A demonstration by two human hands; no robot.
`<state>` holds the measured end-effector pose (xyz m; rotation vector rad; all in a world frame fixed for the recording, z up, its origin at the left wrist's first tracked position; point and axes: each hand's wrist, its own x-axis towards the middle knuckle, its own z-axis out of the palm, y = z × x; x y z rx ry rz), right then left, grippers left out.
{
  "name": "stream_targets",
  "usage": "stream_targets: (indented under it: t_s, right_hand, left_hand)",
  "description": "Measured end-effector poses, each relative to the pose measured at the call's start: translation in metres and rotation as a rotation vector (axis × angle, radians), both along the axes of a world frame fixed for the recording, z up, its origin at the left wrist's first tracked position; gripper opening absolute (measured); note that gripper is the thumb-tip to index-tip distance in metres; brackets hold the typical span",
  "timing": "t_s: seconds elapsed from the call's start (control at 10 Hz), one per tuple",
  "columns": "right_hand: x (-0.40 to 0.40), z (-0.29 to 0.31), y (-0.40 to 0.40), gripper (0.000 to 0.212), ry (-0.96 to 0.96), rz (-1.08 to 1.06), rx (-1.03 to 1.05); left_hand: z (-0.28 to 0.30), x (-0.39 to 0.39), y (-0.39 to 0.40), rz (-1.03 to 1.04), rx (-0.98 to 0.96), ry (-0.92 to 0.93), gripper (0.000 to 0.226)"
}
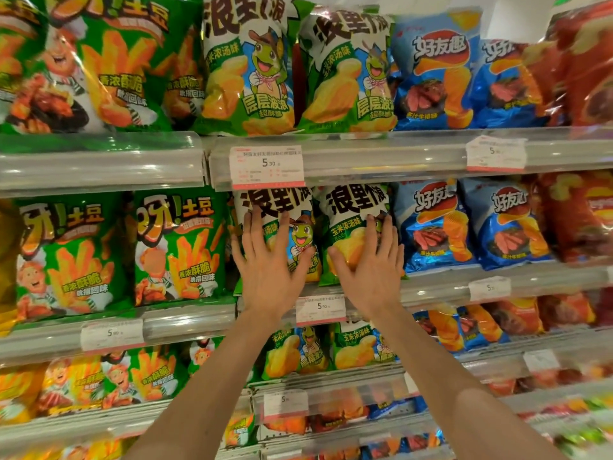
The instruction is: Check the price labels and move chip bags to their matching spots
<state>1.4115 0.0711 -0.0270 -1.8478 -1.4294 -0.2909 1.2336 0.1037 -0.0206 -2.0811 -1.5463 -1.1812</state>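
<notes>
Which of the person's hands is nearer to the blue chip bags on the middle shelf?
The right. The right hand lies flat on a green-and-white frog bag directly beside the blue chip bags. The left hand rests on the neighbouring frog bag, one bag further away.

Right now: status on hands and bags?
Left hand flat on left turtle bag. Right hand flat on right turtle bag. Neither gripped. Nothing blocking.
</notes>
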Motion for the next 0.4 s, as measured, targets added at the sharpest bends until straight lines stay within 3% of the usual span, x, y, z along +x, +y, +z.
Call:
stream_targets:
  t_s: [0.4]
  right_hand:
    - [0.011, 0.001, -0.038, 0.092, 0.160, 0.203, 0.113]
  left_hand:
    - [0.002, -0.034, -0.068, -0.051, -0.048, -0.204, 0.062]
